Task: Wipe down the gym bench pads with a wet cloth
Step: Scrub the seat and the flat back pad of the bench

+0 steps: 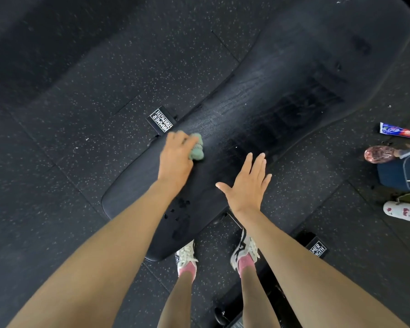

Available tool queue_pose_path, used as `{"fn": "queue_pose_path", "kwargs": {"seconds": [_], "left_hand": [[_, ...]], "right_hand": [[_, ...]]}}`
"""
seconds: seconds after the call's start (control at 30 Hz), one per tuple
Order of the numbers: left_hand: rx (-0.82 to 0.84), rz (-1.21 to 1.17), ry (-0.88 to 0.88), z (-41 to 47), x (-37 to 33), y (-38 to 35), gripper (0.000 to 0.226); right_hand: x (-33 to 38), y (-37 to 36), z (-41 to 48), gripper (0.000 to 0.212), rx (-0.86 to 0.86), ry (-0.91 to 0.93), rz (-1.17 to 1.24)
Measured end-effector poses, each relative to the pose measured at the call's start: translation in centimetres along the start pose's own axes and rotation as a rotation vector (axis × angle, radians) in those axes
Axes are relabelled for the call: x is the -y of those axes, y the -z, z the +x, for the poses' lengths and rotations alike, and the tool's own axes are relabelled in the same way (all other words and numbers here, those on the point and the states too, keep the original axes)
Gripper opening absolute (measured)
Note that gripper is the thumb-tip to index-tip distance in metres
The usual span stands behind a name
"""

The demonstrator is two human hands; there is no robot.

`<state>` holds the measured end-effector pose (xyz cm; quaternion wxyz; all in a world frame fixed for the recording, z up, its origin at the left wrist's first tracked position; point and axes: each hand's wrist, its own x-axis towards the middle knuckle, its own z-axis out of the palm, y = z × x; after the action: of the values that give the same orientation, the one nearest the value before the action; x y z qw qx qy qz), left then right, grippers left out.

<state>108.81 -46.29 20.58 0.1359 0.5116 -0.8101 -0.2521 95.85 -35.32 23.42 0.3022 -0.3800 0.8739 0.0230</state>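
A long black gym bench pad (282,91) runs from the lower left to the upper right, with wet streaks along its middle and dark drops near its close end. My left hand (175,157) grips a bunched pale green cloth (197,150) and presses it on the pad near the pad's left edge. My right hand (249,183) hovers flat over the pad's right edge, fingers straight and spread, holding nothing.
Speckled black rubber floor (81,79) surrounds the bench. Bench feet with white lettering (161,120) show beside the pad and another foot (317,249) by my shoes. At right lie a toothpaste tube (400,132), a pink glittery object (378,154), a blue bag (402,171) and a white patterned shoe (402,211).
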Motion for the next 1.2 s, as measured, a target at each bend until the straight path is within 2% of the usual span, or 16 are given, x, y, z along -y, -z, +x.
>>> {"fn": "queue_pose_path", "kwargs": {"seconds": [0.13, 0.2, 0.33, 0.4, 0.5, 0.57, 0.73, 0.83, 0.87, 0.93, 1.03, 1.1, 1.2], "left_hand": [[0.22, -0.034, -0.225, -4.1, -0.5, 0.2, 0.057], [0.242, -0.095, -0.236, -4.1, -0.3, 1.3, 0.061], [-0.029, -0.067, 0.073, -0.3, 1.9, 3.8, 0.058], [-0.019, 0.048, 0.18, 0.7, 2.8, 4.4, 0.056], [-0.022, 0.087, 0.213, -0.2, 1.8, 3.1, 0.055], [-0.017, 0.042, 0.192, -2.1, -0.1, 1.3, 0.054], [0.087, -0.018, 0.069, -6.7, -5.4, -2.4, 0.054], [0.297, -0.062, -0.108, -7.9, -6.8, -2.6, 0.059], [0.315, -0.087, -0.17, -7.8, -6.6, -2.4, 0.061], [0.197, -0.134, -0.175, -7.0, -5.7, -1.7, 0.065], [-0.075, -0.129, 0.015, -4.7, -3.5, -1.3, 0.06], [-0.092, -0.072, 0.118, -4.0, -3.3, -1.7, 0.056], [-0.05, -0.066, 0.116, -5.6, -5.5, -3.4, 0.058]], "right_hand": [[-0.6, 0.0, -0.1, 0.107, 0.0, 0.02, 0.018], [-0.8, 0.1, -0.1, 0.107, 0.009, 0.035, 0.039], [-1.9, 0.0, -0.3, 0.105, -0.035, 0.096, 0.09], [-2.4, -0.2, -0.4, 0.107, -0.051, 0.107, 0.083], [-2.8, -0.6, -0.7, 0.106, -0.038, 0.078, 0.111], [-2.9, -1.0, -1.1, 0.096, -0.04, 0.08, 0.13], [-3.3, -0.8, -1.4, 0.053, -0.118, 0.096, 0.174], [-3.8, -0.1, -1.1, 0.05, -0.132, 0.121, 0.165], [-3.9, 0.2, -1.0, 0.051, -0.126, 0.125, 0.164], [-4.2, 0.7, -0.8, 0.055, -0.11, 0.138, 0.168], [-4.5, 1.0, -0.5, 0.058, -0.102, 0.151, 0.156], [-4.8, 1.0, -0.4, 0.06, -0.099, 0.162, 0.141], [-5.1, 1.3, -0.2, 0.062, -0.106, 0.166, 0.157]]}}
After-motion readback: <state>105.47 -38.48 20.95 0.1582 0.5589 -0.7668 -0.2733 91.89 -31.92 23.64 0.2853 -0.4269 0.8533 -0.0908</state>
